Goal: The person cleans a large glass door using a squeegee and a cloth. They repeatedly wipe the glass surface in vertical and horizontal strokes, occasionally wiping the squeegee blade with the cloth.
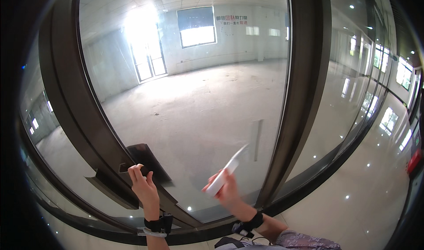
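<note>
My right hand [227,187] grips a white handled tool [228,172] with a thin, pale end that points up and to the right; what kind of tool it is, blur hides. It is in front of a glass door pane [198,117]. My left hand [140,182] is raised at the dark metal door frame [99,134], fingers curled, by a dark panel at the handle [150,164]. Whether the fingers hold something small, I cannot tell. Each wrist wears a black strap with a small device.
Through the glass show a concrete floor, a bright window [197,27] and wall lettering. A dark angled metal piece [112,188] juts at lower left. Glass partitions and a glossy tiled floor [351,190] lie to the right, with a red object [414,162] at the edge.
</note>
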Tool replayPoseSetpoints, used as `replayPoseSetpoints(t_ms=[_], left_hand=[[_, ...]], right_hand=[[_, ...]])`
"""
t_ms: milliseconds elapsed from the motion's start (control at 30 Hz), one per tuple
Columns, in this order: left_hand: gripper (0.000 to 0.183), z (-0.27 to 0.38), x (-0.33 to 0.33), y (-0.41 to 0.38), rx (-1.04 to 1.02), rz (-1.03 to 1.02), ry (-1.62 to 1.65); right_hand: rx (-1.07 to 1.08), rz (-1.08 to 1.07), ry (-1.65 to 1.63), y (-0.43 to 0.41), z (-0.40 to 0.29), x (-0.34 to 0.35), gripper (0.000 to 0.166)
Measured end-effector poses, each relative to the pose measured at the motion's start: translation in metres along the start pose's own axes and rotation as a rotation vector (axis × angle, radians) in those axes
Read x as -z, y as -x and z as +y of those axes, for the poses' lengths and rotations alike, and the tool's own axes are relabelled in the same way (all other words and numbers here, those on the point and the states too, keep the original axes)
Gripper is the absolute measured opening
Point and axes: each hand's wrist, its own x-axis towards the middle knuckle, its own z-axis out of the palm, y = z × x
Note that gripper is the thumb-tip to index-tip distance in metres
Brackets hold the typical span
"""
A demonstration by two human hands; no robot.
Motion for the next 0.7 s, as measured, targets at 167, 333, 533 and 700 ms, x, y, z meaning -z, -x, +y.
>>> replayPoseSetpoints(t_ms=[167, 333, 533, 700], left_hand=[[0.036, 0.000, 0.005, -0.001, -0.039, -0.017, 0.013], [0.036, 0.003, 0.001, -0.002, -0.028, 0.016, 0.000], [0.037, -0.001, 0.002, 0.001, 0.021, -0.019, -0.028], [0.037, 0.003, 0.012, -0.001, -0.014, -0.064, -0.021]], right_hand=[[0.037, -0.108, -0.087, 0.004, -0.022, -0.008, 0.036], [0.279, 0.037, -0.067, -0.052, -0.092, 0.012, 0.035], [0.120, -0.101, -0.023, -0.018, -0.040, -0.033, 0.035], [0.077, -0.149, -0.097, -0.005, -0.076, -0.060, 0.037]])
